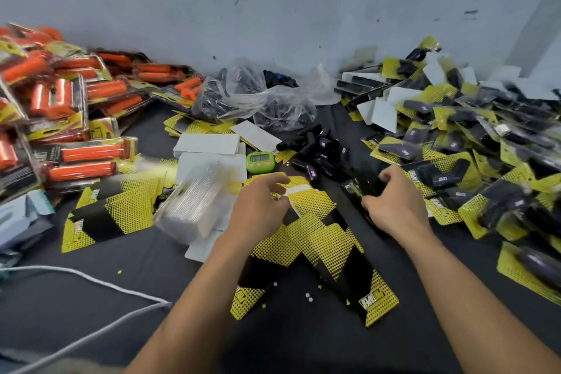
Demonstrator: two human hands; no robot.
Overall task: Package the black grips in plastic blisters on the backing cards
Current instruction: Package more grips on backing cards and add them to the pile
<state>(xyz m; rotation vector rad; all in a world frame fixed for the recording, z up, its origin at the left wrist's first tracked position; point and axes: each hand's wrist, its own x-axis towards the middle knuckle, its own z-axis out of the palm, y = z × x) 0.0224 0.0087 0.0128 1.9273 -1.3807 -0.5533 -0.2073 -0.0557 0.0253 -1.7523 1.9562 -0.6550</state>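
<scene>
Loose black cylindrical grips (318,155) just right of green plastic timer (260,162), nearest right hand (394,203), clasping dark blistered pack (364,187); left hand (258,209) hold indeterminate.

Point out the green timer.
In the head view, the green timer lies near centre, between the white card stack on its left and the loose black grips on its right.

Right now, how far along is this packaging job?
Done: a big heap of finished black packs lies on the right. In hand: the right hand grips a black pack, and the left hand is on the backing cards. Left: loose black grips, a stack of clear blisters and many bare cards.
</scene>
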